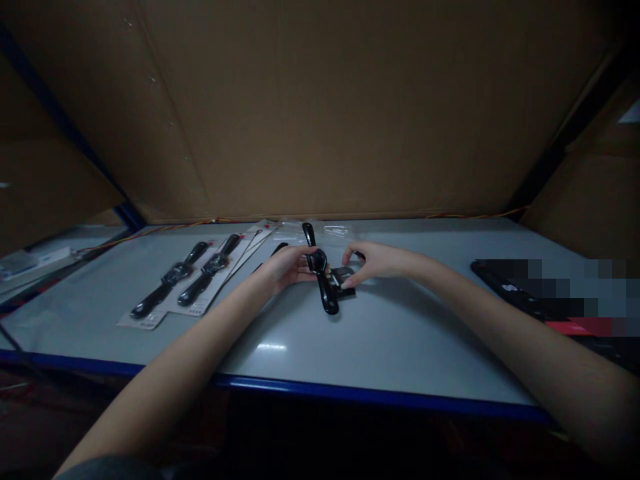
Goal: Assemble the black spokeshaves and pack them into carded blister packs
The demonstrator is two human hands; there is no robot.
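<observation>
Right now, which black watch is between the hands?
The watch off the white cards, between the left hand and right hand. The far-left watch and the next watch lie on those cards, away from the hands.

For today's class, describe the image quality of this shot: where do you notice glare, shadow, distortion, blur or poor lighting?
In the head view, the light is dim overall; a small white glare patch shines on the table top; wide-angle distortion makes the blue table edge look bowed; a soft shadow falls beneath the right hand; a pixelated block obscures the right side.
</observation>
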